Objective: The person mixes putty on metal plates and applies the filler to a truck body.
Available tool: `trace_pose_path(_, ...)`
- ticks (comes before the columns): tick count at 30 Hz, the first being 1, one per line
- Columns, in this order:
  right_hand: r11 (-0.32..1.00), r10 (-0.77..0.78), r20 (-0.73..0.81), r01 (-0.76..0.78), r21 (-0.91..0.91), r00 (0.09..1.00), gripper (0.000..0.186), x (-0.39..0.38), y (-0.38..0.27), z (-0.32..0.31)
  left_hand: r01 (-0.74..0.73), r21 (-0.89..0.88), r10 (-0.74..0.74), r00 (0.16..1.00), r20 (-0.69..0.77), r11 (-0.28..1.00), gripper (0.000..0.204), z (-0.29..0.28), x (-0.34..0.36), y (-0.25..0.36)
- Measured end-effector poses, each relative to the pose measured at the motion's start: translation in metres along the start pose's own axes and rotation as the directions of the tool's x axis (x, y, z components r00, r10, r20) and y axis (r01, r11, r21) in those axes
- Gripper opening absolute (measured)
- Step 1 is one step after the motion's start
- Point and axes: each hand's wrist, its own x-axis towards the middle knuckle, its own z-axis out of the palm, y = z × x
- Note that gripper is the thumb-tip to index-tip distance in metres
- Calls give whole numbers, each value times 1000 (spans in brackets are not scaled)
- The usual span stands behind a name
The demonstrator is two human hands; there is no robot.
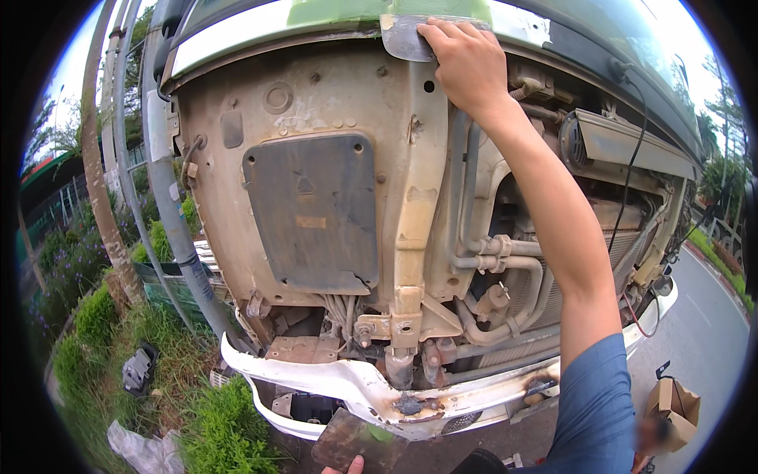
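Note:
My right hand (471,69) is raised to the top of the vehicle front and grips a flat, thin metal putty spreader (404,38). The spreader lies against the white panel (253,33), over the lower part of a green putty patch (339,11). Low in the picture, my left hand (352,467) holds a flat, dirty mixing plate (347,445) by its near edge. A dab of green putty (380,433) sits on that plate. Only the ends of my left fingers show.
Beneath the panel are a dark square cover (312,213), pipes (505,261) and a radiator (553,296). A white bumper (316,379) juts out below. Poles (185,237) and grass stand left; a cardboard box (673,411) rests on the right. A black cable (636,150) hangs down.

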Motion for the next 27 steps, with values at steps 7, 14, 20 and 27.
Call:
trace_pose_path(7,995,99,287,-97,-20,953,34,3,2,-40,-53,-70,55,998,19,996,22,-9,-6,6)
trace_pose_path(14,991,106,272,-125,55,957,26,70,51,-38,22,-90,-17,998,56,996,27,-13,-10,14)
trace_pose_path(20,995,84,271,-97,35,959,26,74,44,-22,-19,-111,29,996,89,994,27,-19,-6,5)
trace_pose_path(27,988,113,260,-135,69,959,31,60,37,-13,39,-107,-28,995,99,994,26,-16,0,5)
